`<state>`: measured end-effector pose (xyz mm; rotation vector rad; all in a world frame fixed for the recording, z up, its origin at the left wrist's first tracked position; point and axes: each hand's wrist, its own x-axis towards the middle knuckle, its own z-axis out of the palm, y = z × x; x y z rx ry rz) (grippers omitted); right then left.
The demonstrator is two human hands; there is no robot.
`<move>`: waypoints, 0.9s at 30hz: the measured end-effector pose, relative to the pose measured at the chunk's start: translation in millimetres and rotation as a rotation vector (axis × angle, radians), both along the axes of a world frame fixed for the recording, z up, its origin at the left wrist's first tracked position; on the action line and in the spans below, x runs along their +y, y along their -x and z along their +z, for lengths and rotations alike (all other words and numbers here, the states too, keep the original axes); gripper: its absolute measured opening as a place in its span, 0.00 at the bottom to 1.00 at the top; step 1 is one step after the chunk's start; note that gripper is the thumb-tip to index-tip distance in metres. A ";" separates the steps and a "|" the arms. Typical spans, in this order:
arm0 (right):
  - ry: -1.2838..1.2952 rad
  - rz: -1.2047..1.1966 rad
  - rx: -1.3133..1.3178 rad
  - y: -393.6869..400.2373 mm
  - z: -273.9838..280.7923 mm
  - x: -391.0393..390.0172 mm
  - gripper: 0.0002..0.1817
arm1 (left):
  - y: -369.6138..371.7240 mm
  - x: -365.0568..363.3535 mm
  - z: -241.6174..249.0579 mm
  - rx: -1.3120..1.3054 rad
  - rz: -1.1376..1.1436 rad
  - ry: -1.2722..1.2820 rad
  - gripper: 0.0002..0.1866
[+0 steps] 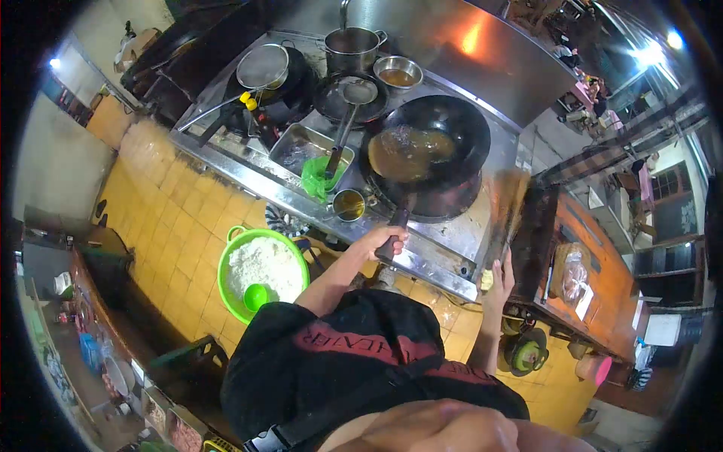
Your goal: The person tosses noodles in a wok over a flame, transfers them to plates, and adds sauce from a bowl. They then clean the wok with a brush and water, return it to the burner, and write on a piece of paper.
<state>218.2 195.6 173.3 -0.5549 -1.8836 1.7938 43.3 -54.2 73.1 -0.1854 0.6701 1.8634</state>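
Observation:
The black wok (471,139) sits on the stove at centre right, with brown liquid (410,154) pooled in it. My left hand (388,242) is closed around the wok's dark handle, which points toward me. Farther right, my right hand (498,282) is at the stove's front corner, its fingers pointing upward. A small yellowish piece (487,279) shows beside its thumb. Just beyond the fingers is a long, brown, board-like thing (506,207), blurred along the stove's right side. I cannot tell what the right hand grips.
On the stove are a pot (352,53), a metal bowl (399,74), a strainer (263,68), a pan with a ladle (343,120), a metal tray (290,151) with a green bag, and a small cup (349,205). A green basin (233,301) of white powder stands left; a wooden table (610,301) right.

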 end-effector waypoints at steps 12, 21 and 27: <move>0.115 -0.190 -0.146 -10.2 -49.1 -16.5 0.26 | 24.6 -27.1 -0.6 -0.065 -0.047 -0.416 0.07; -0.363 -0.214 -0.544 -8.0 -203.1 22.4 0.39 | 31.7 -46.4 -27.3 -0.261 -0.096 -0.628 0.08; -0.662 -0.202 -0.553 -15.1 -196.2 -0.5 0.40 | 29.2 -54.0 -39.5 -0.285 -0.130 -0.871 0.08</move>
